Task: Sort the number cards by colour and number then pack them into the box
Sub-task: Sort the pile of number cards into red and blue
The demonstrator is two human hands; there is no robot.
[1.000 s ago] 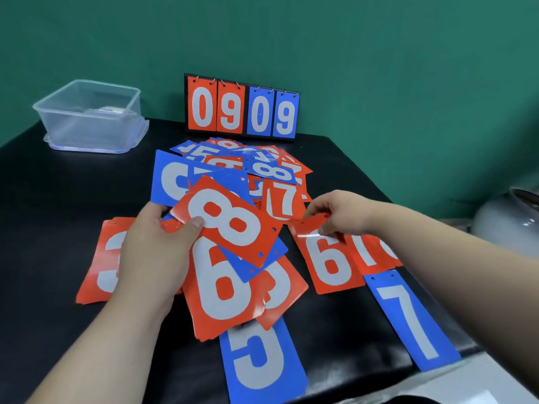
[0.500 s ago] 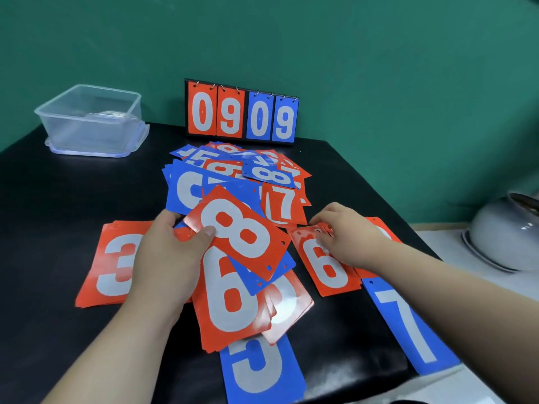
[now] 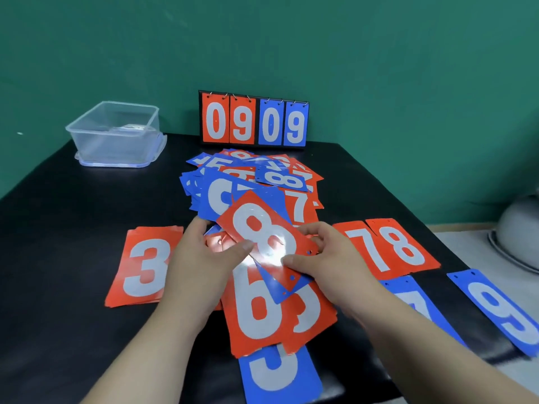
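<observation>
1. On the black table [image 3: 73,228], near its middle, both hands are meeting over a red 8 card [image 3: 262,237], which is tilting above the piles.
2. The left hand [image 3: 204,260] is pinching that card's left end, its thumb pressing on the face and its fingers curling underneath, together with a blue card [image 3: 287,284] fanning out just below.
3. The right hand [image 3: 332,266] is gripping the right end of the same card, its thumb lying on the near corner and its fingers bending over the far edge.
4. Beneath the hands a red 6 stack [image 3: 256,310] is lying face up, overlapping a blue 5 card [image 3: 277,371] at the near edge.
5. To the left a red 3 stack [image 3: 143,266] is lying flat, partly covered by the left hand.
6. To the right a red 7 card [image 3: 367,249] and a second red 8 card [image 3: 405,246] are lying side by side. Nearer, a blue 7 card [image 3: 414,298] is showing partly behind the right forearm, and a blue 9 card [image 3: 501,313] is lying apart by the right edge.
7. Farther back a mixed heap [image 3: 253,179] of red and blue cards is lying in front of a scoreboard stand [image 3: 253,121] reading 0909.
8. At the far left corner the clear plastic box [image 3: 116,135] is sitting open-topped, well apart from the cards.
</observation>
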